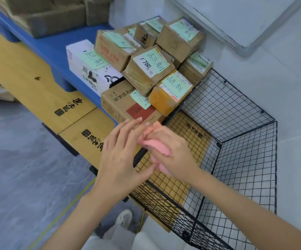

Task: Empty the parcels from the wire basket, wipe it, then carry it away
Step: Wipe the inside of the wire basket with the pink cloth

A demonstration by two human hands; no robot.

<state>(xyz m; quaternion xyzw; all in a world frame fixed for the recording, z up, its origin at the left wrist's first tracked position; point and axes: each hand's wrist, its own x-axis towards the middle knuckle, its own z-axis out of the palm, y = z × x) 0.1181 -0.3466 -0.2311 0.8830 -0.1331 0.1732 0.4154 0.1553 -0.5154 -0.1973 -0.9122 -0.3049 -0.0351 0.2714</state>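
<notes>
The right hand (173, 150) is curled tight around a soft, crumpled pink cloth (159, 147) over the near rim of the boxy black wire basket (236, 123), while the left hand (120, 156) lays straight fingers against the cloth, and taped cardboard parcels (149, 73) sit piled just beside the basket.

Right hand (173, 152) curled, gripping pink cloth (156, 147) — left hand (120, 159) alongside, fingers (131, 125) straight.

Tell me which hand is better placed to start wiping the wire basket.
Right. The right hand grips the pink cloth directly above the rim of the wire basket; the left hand is open beside it, fingers straight.
</notes>
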